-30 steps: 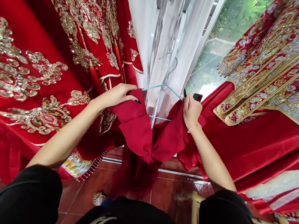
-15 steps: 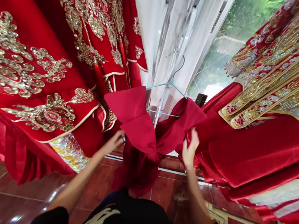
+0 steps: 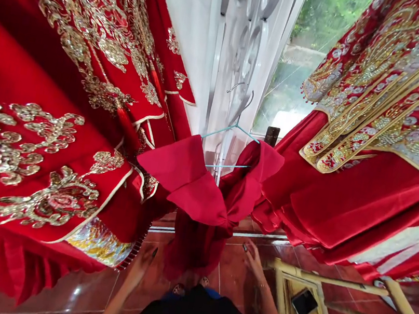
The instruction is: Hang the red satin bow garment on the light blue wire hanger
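The open, empty left hand (image 3: 141,267) and right hand (image 3: 254,264) hang apart, just below a red satin garment (image 3: 204,193) on a teal wire hanger (image 3: 235,126).

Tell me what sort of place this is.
Probably a bridal-wear shop or dressing room: gold-embroidered red robes hang on both sides, and a plain red garment hangs on a teal hanger.

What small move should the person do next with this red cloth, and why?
Probably smooth the red satin garment down over the light-blue hanger: its top flaps fold outward and the hanger's lower bar shows between them. The left hand and right hand are both free, just below it.
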{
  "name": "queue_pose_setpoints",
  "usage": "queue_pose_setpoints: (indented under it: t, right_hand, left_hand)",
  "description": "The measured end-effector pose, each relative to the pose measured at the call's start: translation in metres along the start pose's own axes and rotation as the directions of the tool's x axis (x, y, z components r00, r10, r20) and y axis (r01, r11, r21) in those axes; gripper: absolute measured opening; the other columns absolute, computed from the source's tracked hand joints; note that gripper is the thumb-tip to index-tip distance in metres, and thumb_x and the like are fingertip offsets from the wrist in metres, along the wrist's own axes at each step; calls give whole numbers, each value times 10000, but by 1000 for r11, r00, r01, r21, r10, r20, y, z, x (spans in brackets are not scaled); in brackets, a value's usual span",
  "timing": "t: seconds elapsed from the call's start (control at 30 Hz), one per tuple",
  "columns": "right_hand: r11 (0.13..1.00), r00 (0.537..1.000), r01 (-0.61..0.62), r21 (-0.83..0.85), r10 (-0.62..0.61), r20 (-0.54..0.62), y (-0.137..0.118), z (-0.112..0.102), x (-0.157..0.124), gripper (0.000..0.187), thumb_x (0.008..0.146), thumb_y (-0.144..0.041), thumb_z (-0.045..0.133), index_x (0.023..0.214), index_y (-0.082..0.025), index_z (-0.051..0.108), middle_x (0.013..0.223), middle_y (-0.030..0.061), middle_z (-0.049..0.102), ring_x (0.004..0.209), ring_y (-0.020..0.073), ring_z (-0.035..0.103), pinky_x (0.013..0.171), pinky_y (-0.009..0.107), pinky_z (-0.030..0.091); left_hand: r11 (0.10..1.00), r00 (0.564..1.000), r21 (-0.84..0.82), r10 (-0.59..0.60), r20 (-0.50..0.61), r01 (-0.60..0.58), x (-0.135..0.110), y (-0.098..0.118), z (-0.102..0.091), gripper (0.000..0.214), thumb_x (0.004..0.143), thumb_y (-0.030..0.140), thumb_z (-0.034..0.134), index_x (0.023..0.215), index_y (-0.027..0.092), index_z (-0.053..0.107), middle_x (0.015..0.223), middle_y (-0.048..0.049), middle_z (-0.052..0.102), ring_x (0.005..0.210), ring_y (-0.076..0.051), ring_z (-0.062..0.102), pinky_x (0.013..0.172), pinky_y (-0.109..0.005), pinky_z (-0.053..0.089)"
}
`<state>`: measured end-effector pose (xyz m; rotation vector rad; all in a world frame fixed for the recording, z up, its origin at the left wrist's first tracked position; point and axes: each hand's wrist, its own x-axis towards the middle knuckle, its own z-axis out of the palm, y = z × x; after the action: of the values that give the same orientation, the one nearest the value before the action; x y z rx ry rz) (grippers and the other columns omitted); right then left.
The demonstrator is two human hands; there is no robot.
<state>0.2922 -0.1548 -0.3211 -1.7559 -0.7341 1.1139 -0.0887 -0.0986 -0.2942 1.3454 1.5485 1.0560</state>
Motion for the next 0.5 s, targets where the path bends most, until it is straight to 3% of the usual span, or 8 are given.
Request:
queue_pose_setpoints:
  t: [0.07,0.13,0.2,0.27,0.37,0.5]
  right_hand:
    - [968,983,177,179,-183,16,-27,16,22,736,632,-721,712,1241,-317,622,1364,116,625,1373,296,530,1067,467,484]
    - [914,937,329,236,-347,40,-59,41,38,727,668,-644,723,1295,-300,598,1345,108,643,1341,251,552,1114,443,443]
    - [897,904,406,175,-422,63,-86,69,44,657,639,-565,769,1187,-219,660,1184,129,723,1169,266,646,1061,430,487]
    - [889,893,434,145,-446,60,-100,89,42,523,653,-517,769,1040,-172,704,1060,138,759,1016,269,683,979,425,533]
    - [872,871,475,119,-485,78,-96,89,31,316,744,-473,696,851,-178,726,911,102,773,865,236,684,891,394,556]
    - [847,841,524,88,-531,106,-72,50,19,221,766,-412,668,732,-200,721,760,62,743,730,207,664,742,345,561]
  left_hand:
    - [996,999,-79,34,-36,-37,21,10,19,760,732,779,613,1293,270,548,1283,-146,615,1194,-351,633,935,-527,568]
    - [953,988,-263,128,-89,-147,50,35,49,877,655,695,737,1357,240,474,1421,-178,534,1304,-338,571,1037,-492,515]
    - [921,976,-333,161,-143,-201,77,66,79,892,551,660,817,1259,205,520,1287,-174,612,1178,-309,641,1007,-447,533]
    - [917,966,-333,159,-203,-220,93,88,96,734,589,636,806,1128,199,565,1118,-125,667,1082,-267,667,1001,-410,530]
    - [930,944,-299,118,-308,-214,89,93,83,454,721,595,715,908,201,591,877,-53,667,897,-211,669,917,-365,545]
    - [958,929,-255,32,-368,-134,45,63,29,417,651,574,748,736,190,612,712,-17,647,700,-179,626,711,-310,543]
